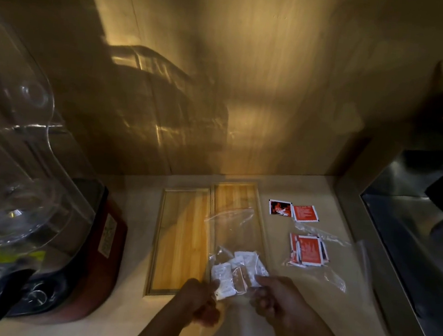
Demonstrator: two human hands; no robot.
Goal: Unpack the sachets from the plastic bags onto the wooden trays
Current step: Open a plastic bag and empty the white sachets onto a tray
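Two wooden trays lie side by side on the counter, the left tray (179, 240) and the right tray (235, 197). A clear plastic bag (233, 227) holding several white sachets (239, 269) lies over the right tray. My left hand (199, 300) pinches the bag's near edge. My right hand (277, 298) grips the same end from the right. A second clear bag (322, 267) with several red sachets (309, 251) rests to the right. Two loose red sachets (292, 211) lie behind it on the counter.
A large clear plastic cover (10, 143) over a red and black appliance (107, 240) stands at the left. A steel sink (413, 245) fills the right side. A wooden wall rises behind the trays.
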